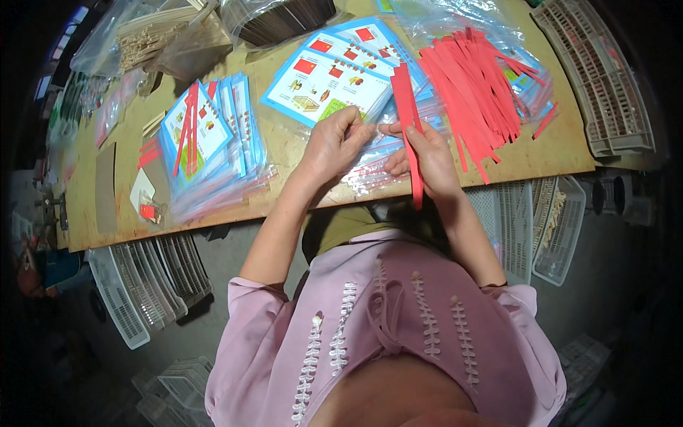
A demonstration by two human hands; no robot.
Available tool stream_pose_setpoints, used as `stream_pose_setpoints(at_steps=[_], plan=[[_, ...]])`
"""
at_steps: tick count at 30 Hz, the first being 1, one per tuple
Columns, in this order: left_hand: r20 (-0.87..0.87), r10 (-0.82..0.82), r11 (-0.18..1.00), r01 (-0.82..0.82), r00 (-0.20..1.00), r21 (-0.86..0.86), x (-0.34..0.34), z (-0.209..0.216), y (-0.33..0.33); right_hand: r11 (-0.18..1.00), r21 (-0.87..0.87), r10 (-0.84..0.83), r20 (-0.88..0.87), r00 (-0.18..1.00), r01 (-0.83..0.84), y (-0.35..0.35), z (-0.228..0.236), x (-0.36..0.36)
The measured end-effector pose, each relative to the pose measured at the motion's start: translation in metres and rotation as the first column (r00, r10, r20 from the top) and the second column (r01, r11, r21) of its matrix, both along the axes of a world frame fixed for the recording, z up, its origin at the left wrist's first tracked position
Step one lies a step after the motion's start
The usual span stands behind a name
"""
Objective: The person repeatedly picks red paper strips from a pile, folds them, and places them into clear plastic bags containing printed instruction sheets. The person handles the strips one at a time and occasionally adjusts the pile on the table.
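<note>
At the near edge of the wooden table [284, 153], just in front of the person, a small bundle of red paper strips [409, 114] is gripped in the right hand [427, 158]. The bundle's long axis runs almost straight away from the body, its far end pointing toward the back of the table and its near end hanging past the table edge below the palm. The right hand's fingers are closed around the middle of the bundle. The left hand [334, 142] lies just beside it, fingers curled and pinching at the clear plastic bags [370, 171] lying under both hands; thumb tips of the two hands nearly meet. To the right, a loose heap of red strips [480, 85] rests on more clear bags. Beyond the hands lie blue-bordered printed cards [327, 82]. To the left sits a stack of filled bags [210, 142], each holding a card and red strips. Pale plastic baskets [142, 281] stand below the table.
</note>
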State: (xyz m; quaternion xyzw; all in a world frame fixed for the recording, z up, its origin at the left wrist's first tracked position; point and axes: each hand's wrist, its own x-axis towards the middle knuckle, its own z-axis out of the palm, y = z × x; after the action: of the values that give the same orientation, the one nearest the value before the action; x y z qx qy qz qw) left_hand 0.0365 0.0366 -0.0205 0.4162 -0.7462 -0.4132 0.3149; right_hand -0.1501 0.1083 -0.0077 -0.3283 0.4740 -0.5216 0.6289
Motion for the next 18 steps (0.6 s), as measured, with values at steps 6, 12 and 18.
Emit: stream_pose_setpoints(at_steps=[6,12,18], plan=[[0.054,0.03,0.961,-0.014,0.998,-0.278,0.001,0.011,0.007,0.997,-0.058,-0.058,0.016,0.998,0.059,0.0,-0.002,0.0],[0.084,0.054,0.973,-0.034,0.995,-0.23,0.001,0.009,0.008,0.985,-0.162,-0.062,-0.055,0.997,0.052,-0.001,0.009,0.011],[0.133,0.097,0.991,-0.084,0.986,-0.103,-0.003,0.003,0.007,1.0,-0.014,0.026,-0.112,0.993,-0.027,-0.005,0.004,0.012]])
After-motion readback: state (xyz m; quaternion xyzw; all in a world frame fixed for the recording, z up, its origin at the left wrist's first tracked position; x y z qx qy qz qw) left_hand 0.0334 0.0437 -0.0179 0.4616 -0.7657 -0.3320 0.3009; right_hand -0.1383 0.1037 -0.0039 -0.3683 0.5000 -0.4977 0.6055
